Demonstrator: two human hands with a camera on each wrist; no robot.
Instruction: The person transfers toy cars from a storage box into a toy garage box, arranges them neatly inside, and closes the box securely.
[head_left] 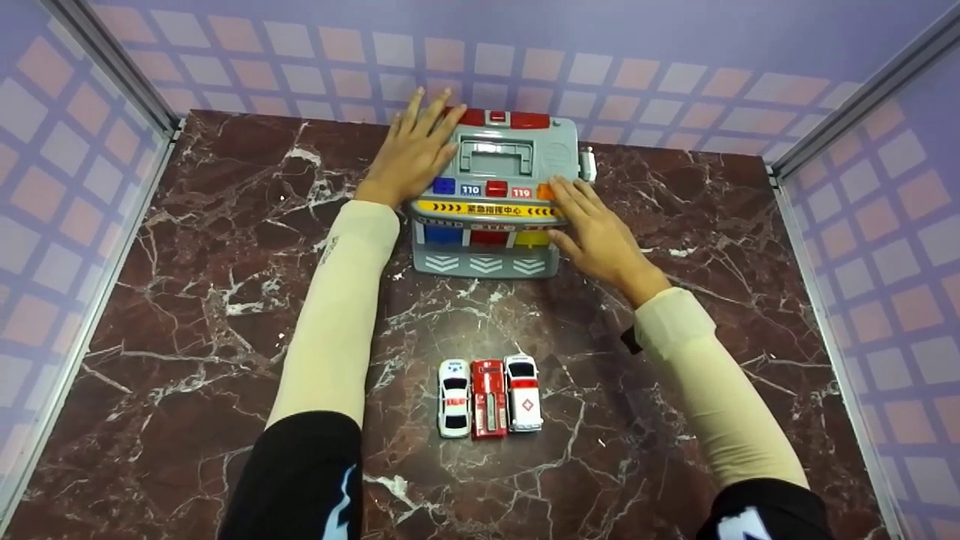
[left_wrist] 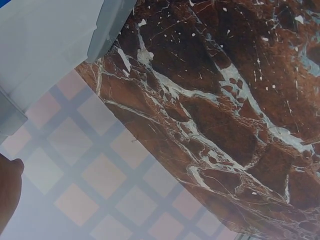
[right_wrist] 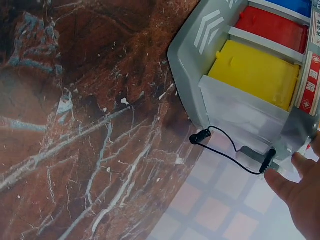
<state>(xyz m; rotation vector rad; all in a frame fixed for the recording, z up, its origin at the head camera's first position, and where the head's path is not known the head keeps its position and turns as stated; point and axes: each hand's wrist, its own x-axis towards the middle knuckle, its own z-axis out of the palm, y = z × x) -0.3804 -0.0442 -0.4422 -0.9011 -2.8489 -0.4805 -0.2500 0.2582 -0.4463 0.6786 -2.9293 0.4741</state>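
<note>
Toy station point(head_left: 495, 199) at 12 o'clock; left hand point(head_left: 411, 150) and right hand point(head_left: 592, 232) flat, fingers straight; equal side pressure advised.

Head view is bright w/ even, diffuse light from above; no hard shadows, only faint soft ones under the forearms and beside the toy garage point(head_left: 499, 196). Marble tabletop point(head_left: 187, 315) shows a mild sheen, no blown-out glare. Colours slightly cool/purplish on the walls. Focus sharp at centre, the three toy cars point(head_left: 490, 396) crisp; slight wide-angle bend at the frame edges, corner posts lean outward. Left wrist view: marble veins fairly sharp, checked wall soft and hazy, near grey plastic washed out to pale, fingertip at the left edge blurred. Right wrist view: bright, saturated colours, marble at left smeared/out of focus, hand at the corner soft.
</note>
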